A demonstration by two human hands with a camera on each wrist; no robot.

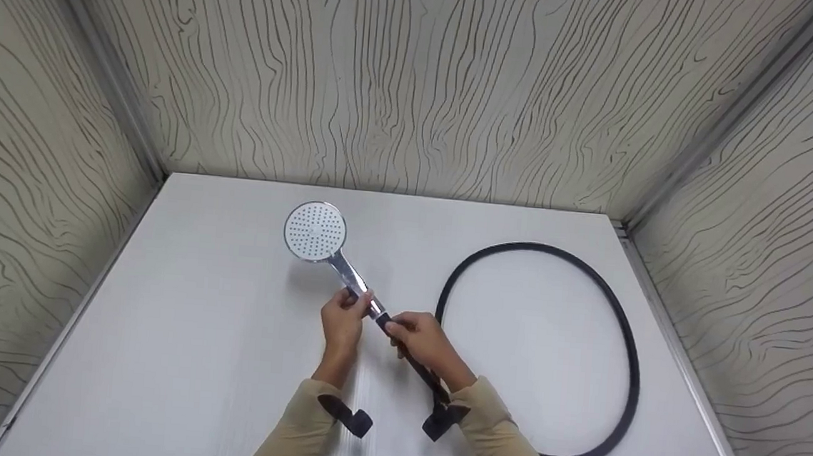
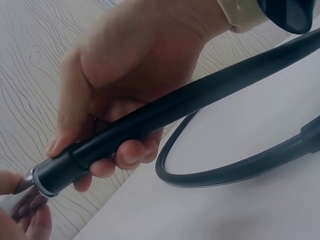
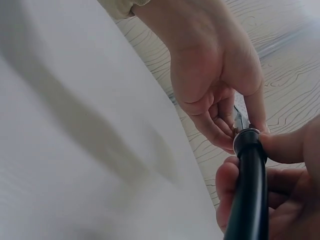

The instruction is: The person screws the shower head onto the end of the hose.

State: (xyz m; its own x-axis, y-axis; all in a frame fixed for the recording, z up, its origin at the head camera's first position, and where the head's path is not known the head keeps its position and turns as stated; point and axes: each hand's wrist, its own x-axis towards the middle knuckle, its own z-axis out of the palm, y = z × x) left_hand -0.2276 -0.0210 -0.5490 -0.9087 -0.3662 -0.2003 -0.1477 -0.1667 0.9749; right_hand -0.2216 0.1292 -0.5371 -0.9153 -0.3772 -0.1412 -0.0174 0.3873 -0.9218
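A chrome shower head (image 1: pixel 315 231) with a round white spray face is held tilted above the table, its face at the upper left. My left hand (image 1: pixel 344 322) grips the lower handle between thumb and fingers. Just below it, my right hand (image 1: pixel 427 340) holds the end of a black hose (image 1: pixel 634 365), thumb on the collar and fingers curled beneath. In the left wrist view, the collar of the hose (image 2: pixel 180 102) meets the handle's metal rim. The right wrist view has the left hand (image 3: pixel 215 70) at that same joint; the thread inside is hidden.
The hose runs down past the right wrist and lies in a wide loop on the right of the white table (image 1: pixel 154 353). Wood-grain panels (image 1: pixel 388 76) enclose the back and both sides. Black wrist mounts (image 1: pixel 347 415) hang under both sleeves.
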